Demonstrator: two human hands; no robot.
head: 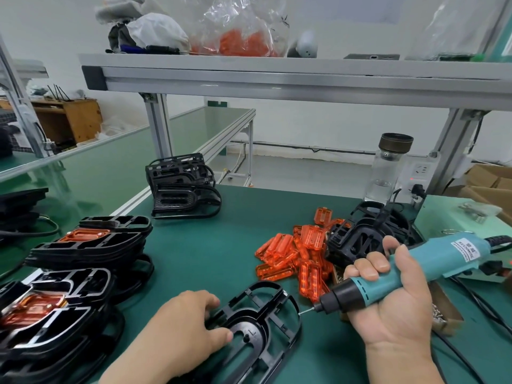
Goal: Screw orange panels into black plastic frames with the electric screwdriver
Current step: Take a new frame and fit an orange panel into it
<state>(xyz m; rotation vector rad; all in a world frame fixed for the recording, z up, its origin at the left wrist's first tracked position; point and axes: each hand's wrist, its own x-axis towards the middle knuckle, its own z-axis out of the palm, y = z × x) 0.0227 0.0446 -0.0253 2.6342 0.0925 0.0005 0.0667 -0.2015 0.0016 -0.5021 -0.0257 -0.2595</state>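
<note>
I see the black plastic frame lying flat on the green worktop, near centre, long axis running away from me and leaning right. No panel is seated in it that I can make out, and the heap of translucent orange panels is just beyond, nearer the right hand. The left hand grips the frame's left side, fingers curled over the rim; the right wraps tight round the teal electric screwdriver, bit pointing left at the frame's right edge.

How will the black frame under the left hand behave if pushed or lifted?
Probably light: the black frame is an open lattice of thin ribs. Likely flexes a bit when lifted by one end. Lying flat on the green mat, it should slide, not roll or tip.
</note>
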